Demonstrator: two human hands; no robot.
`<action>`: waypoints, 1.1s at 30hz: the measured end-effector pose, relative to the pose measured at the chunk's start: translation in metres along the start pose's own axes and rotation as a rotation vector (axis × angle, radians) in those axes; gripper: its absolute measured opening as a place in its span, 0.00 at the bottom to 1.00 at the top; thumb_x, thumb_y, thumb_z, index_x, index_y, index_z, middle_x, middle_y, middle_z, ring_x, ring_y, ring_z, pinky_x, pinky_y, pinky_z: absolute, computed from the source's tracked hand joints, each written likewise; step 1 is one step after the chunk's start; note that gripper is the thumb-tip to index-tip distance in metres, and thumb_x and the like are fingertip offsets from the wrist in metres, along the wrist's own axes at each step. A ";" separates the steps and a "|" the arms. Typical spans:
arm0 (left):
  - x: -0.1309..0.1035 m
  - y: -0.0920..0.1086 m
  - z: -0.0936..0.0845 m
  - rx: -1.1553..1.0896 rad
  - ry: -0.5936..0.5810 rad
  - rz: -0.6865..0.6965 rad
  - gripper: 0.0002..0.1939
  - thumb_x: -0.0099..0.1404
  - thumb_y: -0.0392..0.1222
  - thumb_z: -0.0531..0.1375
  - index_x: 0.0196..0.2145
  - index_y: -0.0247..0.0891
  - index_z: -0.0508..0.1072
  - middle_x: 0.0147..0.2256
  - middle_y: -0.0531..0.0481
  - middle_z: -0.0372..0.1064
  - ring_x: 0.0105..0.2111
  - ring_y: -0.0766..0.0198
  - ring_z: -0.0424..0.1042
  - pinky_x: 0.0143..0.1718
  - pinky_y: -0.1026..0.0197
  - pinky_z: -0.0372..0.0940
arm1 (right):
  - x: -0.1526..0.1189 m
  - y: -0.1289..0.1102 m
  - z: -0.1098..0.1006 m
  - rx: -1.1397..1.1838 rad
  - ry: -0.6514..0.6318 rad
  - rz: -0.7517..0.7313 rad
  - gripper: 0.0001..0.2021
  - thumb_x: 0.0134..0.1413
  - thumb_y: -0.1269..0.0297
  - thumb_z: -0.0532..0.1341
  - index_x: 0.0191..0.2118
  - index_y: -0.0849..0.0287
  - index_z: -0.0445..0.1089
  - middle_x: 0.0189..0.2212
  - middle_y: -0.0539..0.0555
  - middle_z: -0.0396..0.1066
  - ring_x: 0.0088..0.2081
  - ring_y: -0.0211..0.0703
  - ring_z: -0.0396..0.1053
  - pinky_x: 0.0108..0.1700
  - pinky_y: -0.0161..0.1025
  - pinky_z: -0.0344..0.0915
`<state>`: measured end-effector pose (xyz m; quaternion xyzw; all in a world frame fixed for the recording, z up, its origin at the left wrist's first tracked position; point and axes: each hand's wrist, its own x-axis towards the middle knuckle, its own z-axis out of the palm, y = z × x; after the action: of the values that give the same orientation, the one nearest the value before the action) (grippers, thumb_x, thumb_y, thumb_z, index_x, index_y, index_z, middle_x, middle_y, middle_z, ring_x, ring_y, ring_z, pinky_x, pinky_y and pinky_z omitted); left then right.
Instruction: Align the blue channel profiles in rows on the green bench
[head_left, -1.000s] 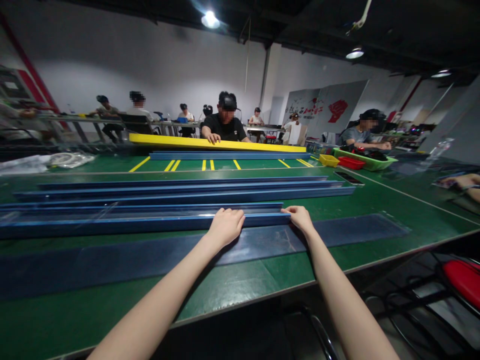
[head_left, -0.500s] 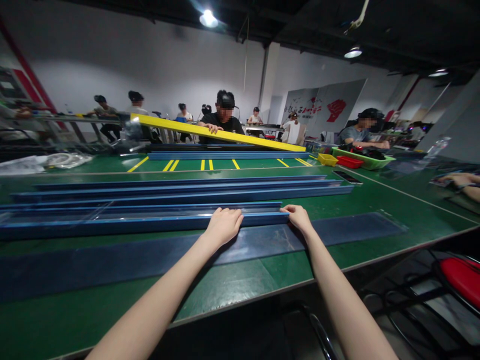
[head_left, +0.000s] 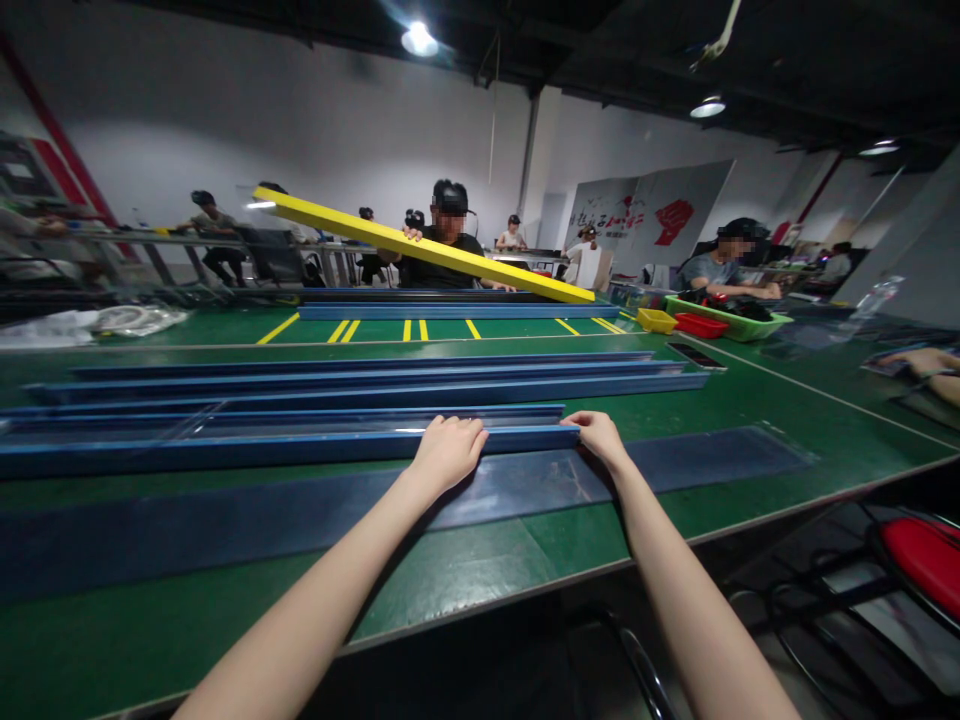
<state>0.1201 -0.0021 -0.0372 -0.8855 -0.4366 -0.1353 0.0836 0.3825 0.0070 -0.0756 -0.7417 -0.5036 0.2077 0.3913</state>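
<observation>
A long blue channel (head_left: 300, 450) lies across the green table (head_left: 495, 570), its right end near the middle of the view. My left hand (head_left: 451, 450) is closed over its near wall, a little left of that end. At the end itself, my right hand (head_left: 594, 434) pinches the channel's corner. Clear plastic shows inside the channel. Nearer to me, a flat dark blue strip (head_left: 675, 460) in a clear sleeve lies under my wrists. More blue channels (head_left: 480, 388) rest side by side just beyond.
Across the table a person (head_left: 450, 235) holds a long yellow bar (head_left: 420, 245) at a slant. At the right are a phone (head_left: 696, 355), a yellow tray (head_left: 655, 320), a red tray (head_left: 701, 325), a green basket (head_left: 757, 328) and another person's hand (head_left: 915, 360).
The yellow bar across the table has tilted more, its left end higher, and the person's hand on it has moved left. My two hands have stayed in place on the blue channel.
</observation>
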 end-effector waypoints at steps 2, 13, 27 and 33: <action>0.000 0.000 0.000 0.003 0.000 0.001 0.17 0.67 0.43 0.41 0.33 0.37 0.68 0.33 0.46 0.71 0.35 0.59 0.69 0.36 0.58 0.56 | -0.001 -0.001 0.000 0.003 -0.012 0.011 0.10 0.38 0.63 0.59 0.28 0.61 0.73 0.23 0.54 0.72 0.20 0.36 0.65 0.19 0.30 0.59; 0.000 -0.001 0.000 -0.012 -0.001 0.004 0.18 0.67 0.43 0.41 0.33 0.37 0.67 0.33 0.45 0.71 0.35 0.58 0.69 0.36 0.57 0.55 | 0.004 0.005 0.001 -0.064 0.003 -0.046 0.09 0.37 0.63 0.58 0.26 0.60 0.72 0.23 0.53 0.72 0.24 0.36 0.66 0.22 0.29 0.57; -0.001 0.000 -0.001 -0.031 -0.014 -0.017 0.18 0.67 0.44 0.41 0.32 0.37 0.67 0.33 0.44 0.71 0.36 0.57 0.69 0.37 0.56 0.55 | 0.002 0.002 -0.001 0.229 -0.135 -0.133 0.04 0.35 0.64 0.54 0.21 0.59 0.61 0.21 0.50 0.67 0.23 0.34 0.62 0.23 0.29 0.56; -0.001 0.001 -0.002 -0.035 -0.019 -0.018 0.18 0.67 0.44 0.41 0.33 0.37 0.67 0.33 0.44 0.71 0.36 0.57 0.69 0.37 0.56 0.55 | 0.004 0.002 -0.002 0.231 -0.117 -0.131 0.08 0.36 0.60 0.56 0.23 0.60 0.64 0.22 0.51 0.68 0.25 0.36 0.63 0.25 0.31 0.58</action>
<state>0.1200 -0.0034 -0.0360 -0.8840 -0.4431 -0.1353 0.0627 0.3867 0.0096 -0.0759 -0.6439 -0.5457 0.2812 0.4567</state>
